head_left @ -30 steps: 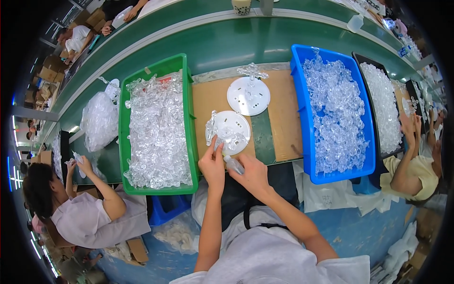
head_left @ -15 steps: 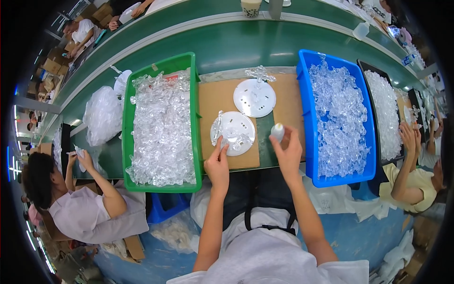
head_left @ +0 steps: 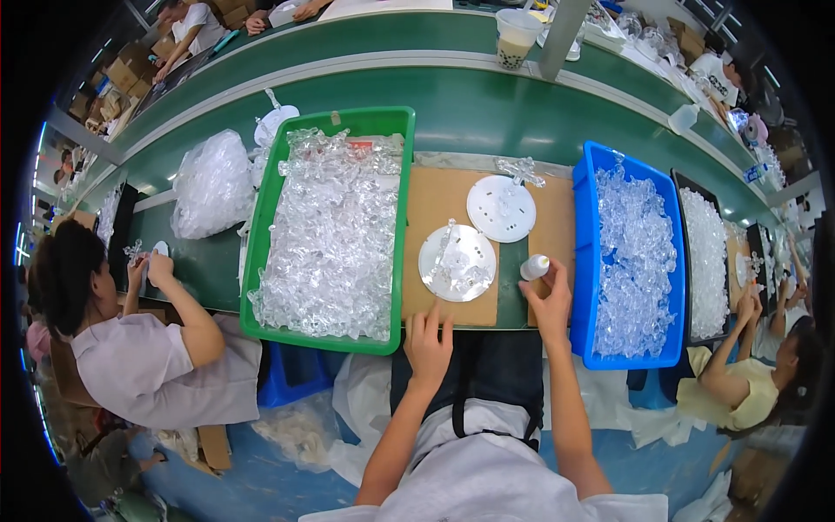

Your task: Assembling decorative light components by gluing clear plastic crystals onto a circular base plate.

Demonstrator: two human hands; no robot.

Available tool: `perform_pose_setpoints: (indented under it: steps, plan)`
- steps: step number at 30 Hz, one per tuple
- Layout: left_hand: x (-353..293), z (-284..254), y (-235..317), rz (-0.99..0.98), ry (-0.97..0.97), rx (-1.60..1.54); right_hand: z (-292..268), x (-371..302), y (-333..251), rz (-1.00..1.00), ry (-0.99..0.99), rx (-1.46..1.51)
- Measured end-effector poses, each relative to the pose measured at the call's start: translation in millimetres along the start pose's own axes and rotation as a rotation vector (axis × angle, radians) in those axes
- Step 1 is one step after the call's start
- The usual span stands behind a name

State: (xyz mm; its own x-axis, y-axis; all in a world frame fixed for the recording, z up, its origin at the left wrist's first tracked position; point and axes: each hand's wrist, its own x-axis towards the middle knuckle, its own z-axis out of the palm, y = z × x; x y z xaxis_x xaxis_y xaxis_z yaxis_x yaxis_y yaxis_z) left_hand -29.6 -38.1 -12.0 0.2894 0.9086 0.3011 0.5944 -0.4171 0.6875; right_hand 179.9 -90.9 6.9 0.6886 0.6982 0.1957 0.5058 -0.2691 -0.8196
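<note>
My right hand (head_left: 551,306) pinches a small white bottle (head_left: 533,268) with a pale yellowish tip, over the gap between two pieces of cardboard. My left hand (head_left: 428,350) is open and holds nothing, its fingers apart at the front edge of the cardboard mat (head_left: 477,313). Just beyond those fingers lies a round white disc (head_left: 435,254) with small holes and clear plastic pieces on it. Behind it, to the right, is a second white disc (head_left: 500,213), with a clear branched plastic piece (head_left: 522,170) at its far edge.
A green bin (head_left: 405,217) heaped with clear plastic pieces stands on the left, a blue bin (head_left: 584,252) of similar pieces on the right. Beyond the blue one is a black tray (head_left: 724,304). A bulging clear bag (head_left: 211,187) sits farther left. Co-workers sit on both sides.
My left hand has drawn back from the near disc and its fingers have opened. My right hand still holds the bottle, now a little lower. The whole view has shifted.
</note>
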Motion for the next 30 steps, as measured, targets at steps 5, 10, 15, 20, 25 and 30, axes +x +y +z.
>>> perform_pose_setpoints:
  steps: [5, 10, 15, 20, 25, 30]
  plan:
    - [-15, -3, -25, 0.207, -0.015, 0.086, -47, -5, -70, -0.057, -0.087, -0.286]
    - [-26, 7, -52, 0.35, -0.011, 0.154, 0, 59, -155, -0.912, -0.418, -0.393]
    - [-30, 16, -60, 0.402, -0.008, 0.158, 48, 107, -155, -1.175, -1.035, -0.816]
    - [-32, 19, -60, 0.381, 0.045, 0.147, -1, 184, -202, -1.09, -0.663, -0.368]
    - [-30, 19, -61, 0.374, 0.045, 0.14, 4, 321, -185, -0.685, -0.44, -0.432]
    - [-28, 21, -54, 0.372, 0.041, 0.141, 32, 415, -68, -0.564, -0.235, -0.645]
